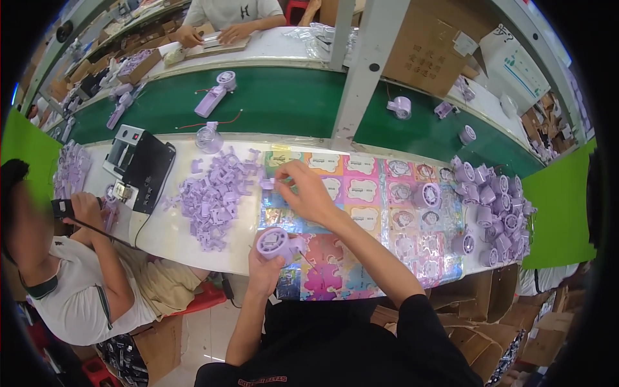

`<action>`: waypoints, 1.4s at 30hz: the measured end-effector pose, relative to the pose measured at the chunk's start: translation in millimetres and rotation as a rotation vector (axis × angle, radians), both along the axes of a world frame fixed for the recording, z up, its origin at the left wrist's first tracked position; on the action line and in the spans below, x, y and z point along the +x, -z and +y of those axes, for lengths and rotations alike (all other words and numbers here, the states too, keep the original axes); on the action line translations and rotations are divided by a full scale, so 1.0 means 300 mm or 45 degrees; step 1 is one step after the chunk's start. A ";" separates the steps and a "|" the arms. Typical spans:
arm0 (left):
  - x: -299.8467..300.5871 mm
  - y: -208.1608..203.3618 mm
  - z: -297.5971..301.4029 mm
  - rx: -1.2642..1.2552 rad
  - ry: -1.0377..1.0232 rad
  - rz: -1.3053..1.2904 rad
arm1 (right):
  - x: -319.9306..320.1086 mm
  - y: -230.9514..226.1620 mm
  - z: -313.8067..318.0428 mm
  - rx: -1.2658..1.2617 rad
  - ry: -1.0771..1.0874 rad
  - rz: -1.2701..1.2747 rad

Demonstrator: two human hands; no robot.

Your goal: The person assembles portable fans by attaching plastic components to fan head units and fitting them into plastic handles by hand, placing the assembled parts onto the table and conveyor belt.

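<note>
My left hand (263, 276) is wrapped round a lilac plastic fan housing (273, 242) near the table's front edge. The housing's round, spoked face is turned up, and a short neck sticks out to its right. Further up, over the colourful printed mat (361, 188), my right hand (304, 191) is closed in a pinch on a small lilac plastic clip (267, 184). That clip is at the right edge of a loose heap of similar clips (216, 200). One more housing (427, 195) stands on the mat, to the right of my right forearm.
Many lilac housings (493, 213) are piled at the table's right end. A black and grey machine (138, 168) stands left of the clips, beside a seated co-worker (84, 290). Behind the table runs a green conveyor belt (284, 103) carrying fan parts. A metal post (361, 77) rises mid-table.
</note>
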State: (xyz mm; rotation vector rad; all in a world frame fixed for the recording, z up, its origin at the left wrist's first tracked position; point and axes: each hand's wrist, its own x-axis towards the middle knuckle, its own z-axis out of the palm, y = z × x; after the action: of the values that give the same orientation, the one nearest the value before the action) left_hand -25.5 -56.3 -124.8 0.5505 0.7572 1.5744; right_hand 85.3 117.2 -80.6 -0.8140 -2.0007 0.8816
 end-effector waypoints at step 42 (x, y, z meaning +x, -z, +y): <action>0.269 -0.155 0.071 0.182 0.188 1.078 | 0.493 -0.065 -0.476 -0.903 0.145 0.430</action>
State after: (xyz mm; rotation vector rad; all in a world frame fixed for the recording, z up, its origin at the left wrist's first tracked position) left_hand 55.3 -34.9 -78.2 1.3876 1.1937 1.2345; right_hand 233.3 -25.6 -61.1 -1.0583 -1.3264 1.5771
